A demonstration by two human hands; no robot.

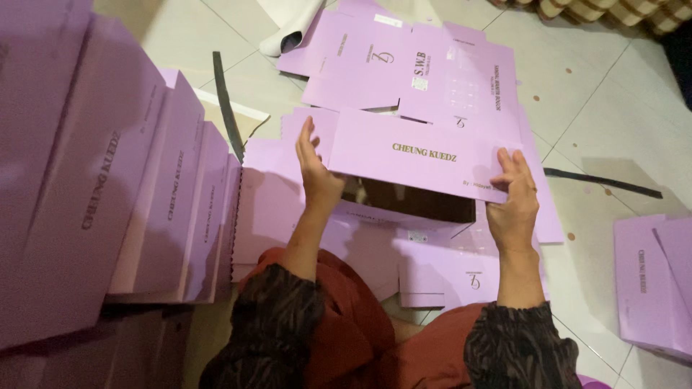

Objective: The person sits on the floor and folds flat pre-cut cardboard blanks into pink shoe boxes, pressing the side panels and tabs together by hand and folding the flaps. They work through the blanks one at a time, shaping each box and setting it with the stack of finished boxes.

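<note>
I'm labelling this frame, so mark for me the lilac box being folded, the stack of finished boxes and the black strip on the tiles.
lilac box point(418, 155), head view, its front panel.
stack of finished boxes point(173, 194), head view, a side face.
black strip point(602, 182), head view, mid-length.

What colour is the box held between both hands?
Lilac-purple box, dark inside; seen in the head view.
</note>
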